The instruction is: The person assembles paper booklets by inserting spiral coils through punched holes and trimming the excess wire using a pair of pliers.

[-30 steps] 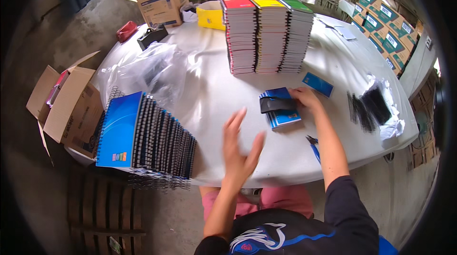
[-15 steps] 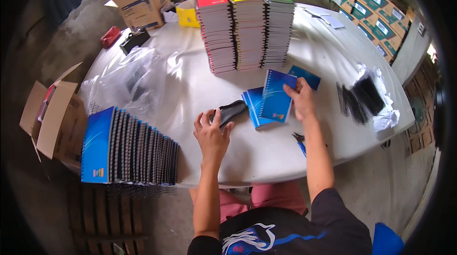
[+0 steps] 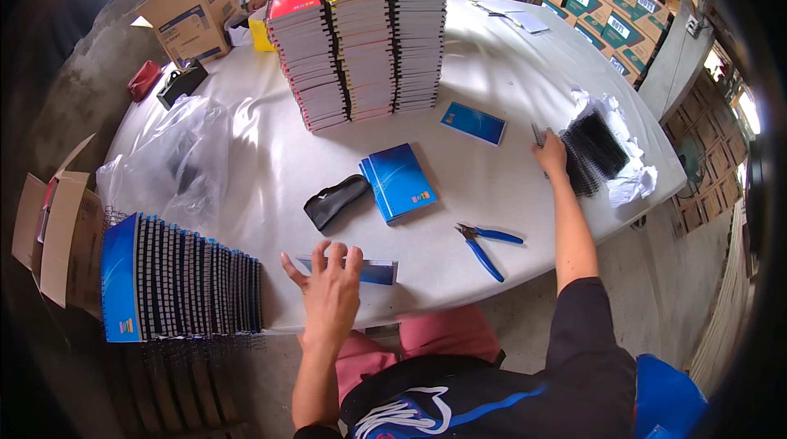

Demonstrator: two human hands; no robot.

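Left hand (image 3: 330,290), fingers spread open, rests on a thin blue booklet (image 3: 370,270) at the desk (image 3: 492,78) near edge. Right hand (image 3: 551,157) reaches the black spiral coils (image 3: 594,152); grip apparently closed, unclear.

Three notebook stacks (image 3: 361,45), one pliers (image 3: 484,242), perhaps two boxes (image 3: 184,21).

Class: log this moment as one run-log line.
left hand: open, on blue notebook | right hand: at black spiral coils | pliers: on table
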